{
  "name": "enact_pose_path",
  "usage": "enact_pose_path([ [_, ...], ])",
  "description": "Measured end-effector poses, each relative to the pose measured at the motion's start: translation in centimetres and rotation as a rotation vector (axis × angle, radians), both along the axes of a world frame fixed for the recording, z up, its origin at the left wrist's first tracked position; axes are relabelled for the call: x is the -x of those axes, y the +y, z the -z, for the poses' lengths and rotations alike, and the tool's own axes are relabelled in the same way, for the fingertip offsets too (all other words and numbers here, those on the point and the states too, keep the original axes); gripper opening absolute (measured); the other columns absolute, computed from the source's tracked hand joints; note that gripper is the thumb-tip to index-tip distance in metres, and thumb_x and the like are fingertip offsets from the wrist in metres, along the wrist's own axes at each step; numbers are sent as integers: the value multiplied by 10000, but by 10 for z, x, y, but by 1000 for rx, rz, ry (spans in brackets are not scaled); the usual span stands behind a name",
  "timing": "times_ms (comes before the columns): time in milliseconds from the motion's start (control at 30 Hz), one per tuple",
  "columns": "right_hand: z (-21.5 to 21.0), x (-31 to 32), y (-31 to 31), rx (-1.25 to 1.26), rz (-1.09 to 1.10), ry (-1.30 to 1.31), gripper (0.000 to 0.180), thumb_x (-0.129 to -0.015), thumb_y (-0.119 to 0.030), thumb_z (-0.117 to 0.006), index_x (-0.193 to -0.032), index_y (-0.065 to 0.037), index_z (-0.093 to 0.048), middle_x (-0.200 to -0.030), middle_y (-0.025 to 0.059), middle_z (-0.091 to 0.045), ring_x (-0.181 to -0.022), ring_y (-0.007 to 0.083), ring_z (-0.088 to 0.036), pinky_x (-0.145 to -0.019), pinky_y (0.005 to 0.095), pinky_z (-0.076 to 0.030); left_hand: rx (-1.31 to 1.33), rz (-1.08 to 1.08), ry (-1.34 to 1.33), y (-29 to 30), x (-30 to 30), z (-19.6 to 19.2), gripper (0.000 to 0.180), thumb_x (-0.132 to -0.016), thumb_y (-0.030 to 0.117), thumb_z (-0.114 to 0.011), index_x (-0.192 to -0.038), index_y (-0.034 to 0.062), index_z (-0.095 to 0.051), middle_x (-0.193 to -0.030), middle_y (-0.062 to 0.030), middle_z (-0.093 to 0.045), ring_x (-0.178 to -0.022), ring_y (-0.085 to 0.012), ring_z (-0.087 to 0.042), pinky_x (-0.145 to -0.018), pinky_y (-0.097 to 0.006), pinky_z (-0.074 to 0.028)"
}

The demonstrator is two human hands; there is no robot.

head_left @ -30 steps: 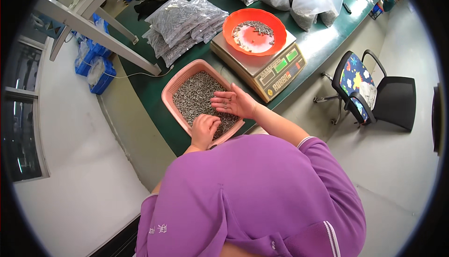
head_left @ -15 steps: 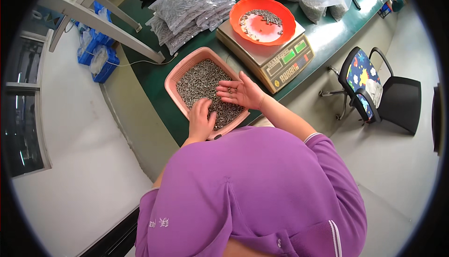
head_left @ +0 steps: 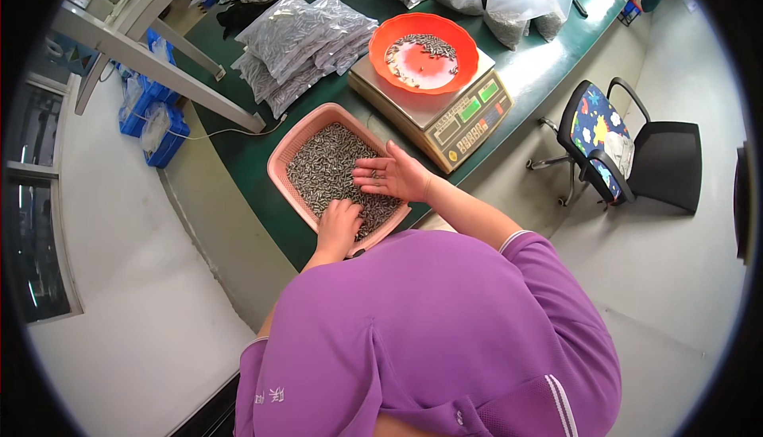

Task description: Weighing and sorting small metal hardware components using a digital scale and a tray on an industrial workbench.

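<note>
Left hand (head_left: 340, 226) curled, knuckles up, grip seemingly closed on small grey metal pieces (head_left: 330, 163) in pink rectangular plastic basket (head_left: 280, 165) on green desk (head_left: 238, 151). Right hand (head_left: 391, 176) flat, fingers spread, palm down over pieces.

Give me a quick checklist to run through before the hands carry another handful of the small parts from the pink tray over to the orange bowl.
1. Pink tray stocked with small grey parts: ok.
2. Left hand in the parts: ok.
3. Right hand over the tray, open, palm up: ok.
4. Orange bowl seated on the scale: ok.
5. Room left in the bowl: ok, thin layer only.
6. Scale reading: cannot tell.
</note>
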State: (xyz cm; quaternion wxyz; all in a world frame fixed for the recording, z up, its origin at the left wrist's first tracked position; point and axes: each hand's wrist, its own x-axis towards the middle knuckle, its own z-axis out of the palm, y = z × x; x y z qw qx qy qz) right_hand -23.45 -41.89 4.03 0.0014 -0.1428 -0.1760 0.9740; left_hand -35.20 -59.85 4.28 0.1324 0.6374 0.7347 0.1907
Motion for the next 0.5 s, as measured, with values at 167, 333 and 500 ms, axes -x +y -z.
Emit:
enact_pose_path([
  [167,3,0,7,80,56,-11,669,-891,-530,-296,-1249,27,-390,-1128,139,-510,-1049,232,-501,-902,336,-424,-48,9,-32,0,1,5,178,-700,83,-608,-876,68,-584,-867,-72,-522,-874,-270,-492,-753,-362,-433],
  [333,-68,7,59,-122,408,220,559,-927,-449,-265,-1164,7,-487,-953,83,-573,-854,169,-550,-759,275,-461,-77,-6,-49,-3,2,10,203,-706,106,-617,-904,70,-584,-927,-80,-535,-894,-275,-501,-771,-362,-433],
  [500,-116,1,132,-1173,678,-274,610,-933,-482,-182,-1197,-23,-485,-1156,114,-524,-1046,216,-486,-938,342,-346,-130,118,65,5,-5,-12,463,-651,150,-680,-1081,96,-515,-1121,-96,-460,-999,-299,-456,-804,-402,-412],
])
